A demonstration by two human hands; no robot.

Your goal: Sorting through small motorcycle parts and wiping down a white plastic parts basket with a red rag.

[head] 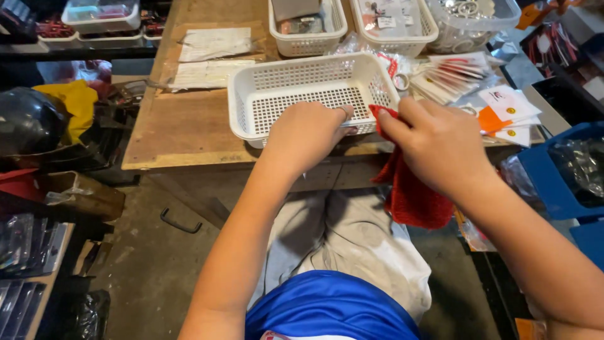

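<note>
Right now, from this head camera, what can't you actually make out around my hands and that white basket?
- Left hand: its fingertips curl under the hand, so whatever small thing they pinch is hidden, head view.
- Right hand: it covers the top of the red cloth, so the grip is unclear.
- White basket: the near part of its floor is hidden behind both hands.
- Far baskets: cut off by the top edge, contents too small.
</note>
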